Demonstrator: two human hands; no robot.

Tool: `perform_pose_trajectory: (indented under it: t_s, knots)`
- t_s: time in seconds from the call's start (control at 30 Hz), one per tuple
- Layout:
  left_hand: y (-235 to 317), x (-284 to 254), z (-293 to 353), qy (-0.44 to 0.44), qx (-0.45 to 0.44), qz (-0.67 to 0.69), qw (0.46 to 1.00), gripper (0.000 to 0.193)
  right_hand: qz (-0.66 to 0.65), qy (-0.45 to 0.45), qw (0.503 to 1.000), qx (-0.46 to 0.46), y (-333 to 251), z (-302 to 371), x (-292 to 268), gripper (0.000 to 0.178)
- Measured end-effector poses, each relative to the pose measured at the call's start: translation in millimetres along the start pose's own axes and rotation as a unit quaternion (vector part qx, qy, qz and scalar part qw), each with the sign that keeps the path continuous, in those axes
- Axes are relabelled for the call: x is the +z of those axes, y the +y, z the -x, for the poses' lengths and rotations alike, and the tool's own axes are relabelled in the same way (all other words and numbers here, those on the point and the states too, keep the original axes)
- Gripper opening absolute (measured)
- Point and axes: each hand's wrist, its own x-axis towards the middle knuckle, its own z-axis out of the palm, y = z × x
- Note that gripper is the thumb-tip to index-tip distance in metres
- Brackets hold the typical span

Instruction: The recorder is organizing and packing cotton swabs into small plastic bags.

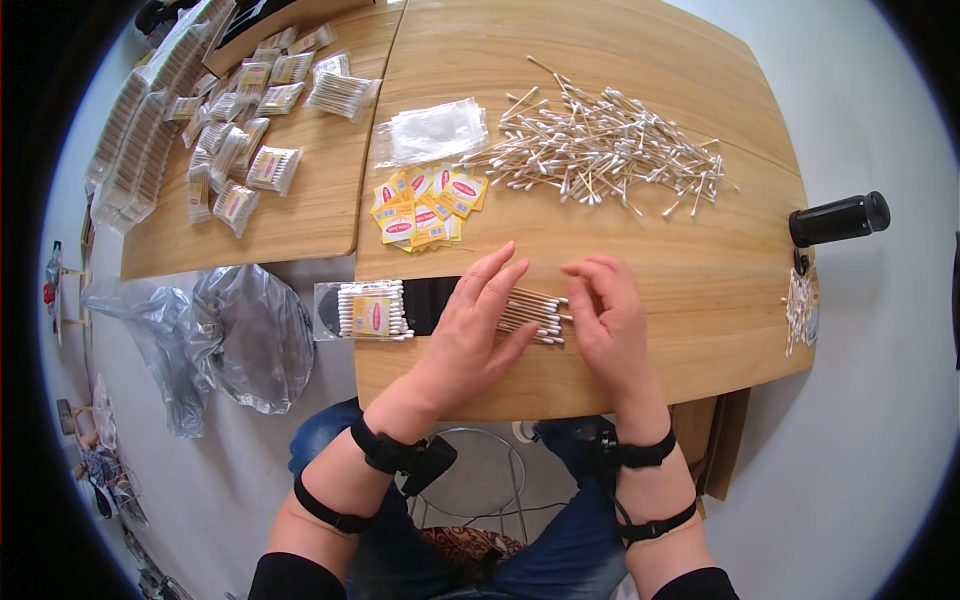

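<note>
My left hand [463,332] is stretched over a row of cotton swabs [531,315], its thumb spread from the fingers; it hides the row's left part. Several white swab tips stick out to its right. Close beside those tips is my right hand [612,318], its fingers loosely bent and the thumb a little apart, with nothing visible between them. Left of my left hand, a clear bag packed with swabs and a yellow label [372,312] lies on a black strip [432,303], which runs under the hand.
A loose heap of cotton swabs [600,150] spreads over the far table. Clear empty bags [432,132] and yellow label cards [428,207] lie left of it. Filled packs [272,168] cover the left table. A black cylinder [838,219] is at the right edge; grey plastic bags [250,335] hang below left.
</note>
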Motion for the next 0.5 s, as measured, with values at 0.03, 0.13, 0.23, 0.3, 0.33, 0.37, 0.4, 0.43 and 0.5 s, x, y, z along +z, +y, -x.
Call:
perform_pose_trajectory:
  t_s: [0.03,0.13,0.23,0.3,0.33,0.37,0.4,0.43,0.5]
  knots:
    - [1.6,0.0,2.4,0.010,-0.031,0.084,0.996,0.068,-0.002,-0.001,1.000,-0.001,1.3,5.6,2.9,0.016]
    - [2.2,4.7,1.4,0.032,-0.071,0.224,0.971,0.058,-0.081,0.007,0.997,0.010,3.9,21.3,13.1,0.033]
    - [6.8,7.1,0.8,0.041,-0.089,0.312,0.945,0.053,-0.094,-0.006,0.995,-0.020,-4.6,26.7,29.6,0.045]
    - [9.1,10.1,0.7,0.037,-0.096,0.343,0.934,0.055,-0.100,0.002,0.994,-0.043,-4.9,23.2,37.3,0.047]
    - [9.6,12.6,2.1,0.056,-0.093,0.346,0.932,0.055,-0.100,0.002,0.994,-0.043,-4.1,21.2,40.1,0.047]
    - [9.9,15.0,3.2,0.075,-0.089,0.350,0.929,0.054,-0.126,0.006,0.991,-0.033,-2.7,19.3,42.3,0.047]
    - [9.7,17.4,3.9,0.075,-0.088,0.351,0.929,0.054,-0.152,0.011,0.988,-0.023,-2.1,17.5,43.5,0.047]
    - [9.0,19.3,5.7,0.090,-0.093,0.360,0.924,0.055,-0.153,0.011,0.988,-0.023,-4.0,16.2,44.8,0.047]
    - [8.1,20.5,7.2,0.104,-0.098,0.369,0.918,0.056,-0.163,-0.017,0.986,0.001,-8.8,13.9,45.9,0.054]
